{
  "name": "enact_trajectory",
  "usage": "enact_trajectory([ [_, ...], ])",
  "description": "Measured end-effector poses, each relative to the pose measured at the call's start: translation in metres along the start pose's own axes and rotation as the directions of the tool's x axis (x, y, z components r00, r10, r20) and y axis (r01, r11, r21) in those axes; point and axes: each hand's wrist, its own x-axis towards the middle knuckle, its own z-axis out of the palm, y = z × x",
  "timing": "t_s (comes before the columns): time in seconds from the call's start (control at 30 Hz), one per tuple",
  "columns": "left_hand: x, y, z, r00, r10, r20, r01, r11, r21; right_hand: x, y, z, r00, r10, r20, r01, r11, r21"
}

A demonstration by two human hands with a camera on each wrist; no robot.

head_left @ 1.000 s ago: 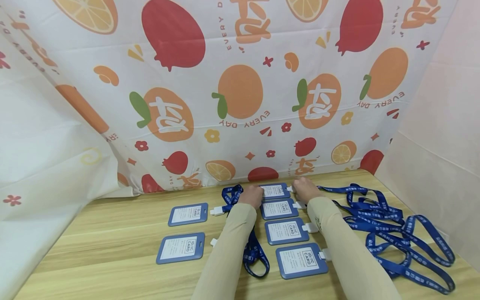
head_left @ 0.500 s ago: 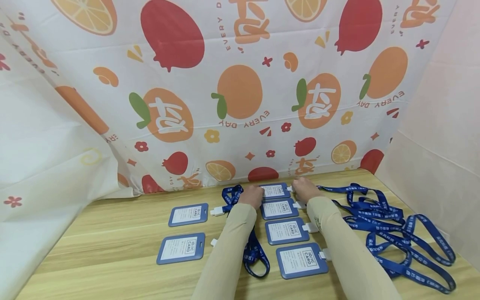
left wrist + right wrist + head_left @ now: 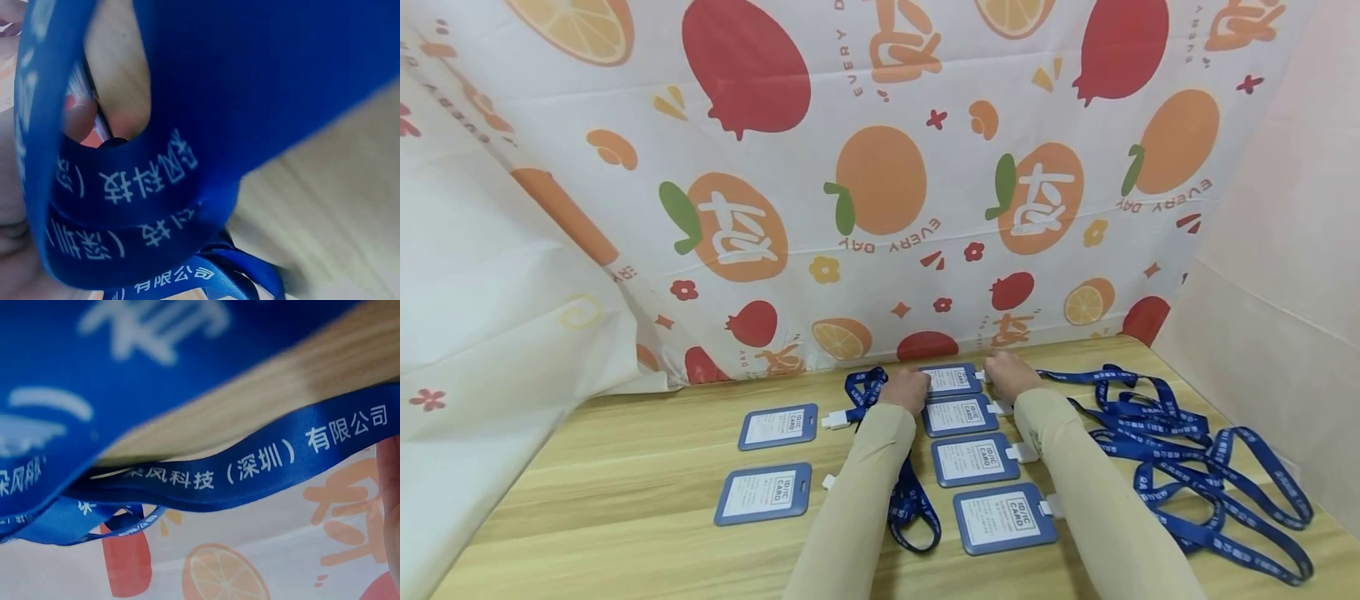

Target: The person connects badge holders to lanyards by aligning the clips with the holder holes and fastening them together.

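Slate-blue plastic is framing the farthest ID badge holder [image 3: 953, 379], a rounded rectangle lying flat between the two hands, its long axis running left to right. The left hand [image 3: 904, 390] is meeting its left short edge; in the left wrist view, fingertips [image 3: 81, 122] are showing on either side of a thin dark edge, so they seem to be pinching the holder. The right hand [image 3: 1011, 377] is bending in at the opposite end, by the white clip [image 3: 981, 377]; whether its fingers are gripping that clip, I cannot tell. Neither hand is standing clearly nearer.

Three matching holders [image 3: 976, 459] are lining up below it, and two more [image 3: 777, 427] are lying off to the left. Smooth, satiny lanyards [image 3: 1172, 429], printed with white characters, are looping over the right side; darker-looking ribbon [image 3: 910, 504] is bunching beside the left sleeve [image 3: 861, 500]. Pale wood grain is streaking the tabletop [image 3: 625, 467].
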Motion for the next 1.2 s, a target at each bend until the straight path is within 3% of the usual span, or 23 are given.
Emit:
enact_trajectory([
  [0.4, 0.0011, 0.0012, -0.0013, 1.0, -0.002, 0.011, 0.002, 1.0, -0.007, -0.0011, -0.0022, -0.004, 1.0, -0.01, 0.018, 0.012, 0.998, -0.068],
  [1.2, 0.0, 0.0017, 0.0007, 1.0, 0.004, -0.021, -0.003, 1.0, 0.019, 0.0028, -0.0028, 0.0014, 1.0, -0.015, 0.009, 0.015, 0.997, -0.074],
])
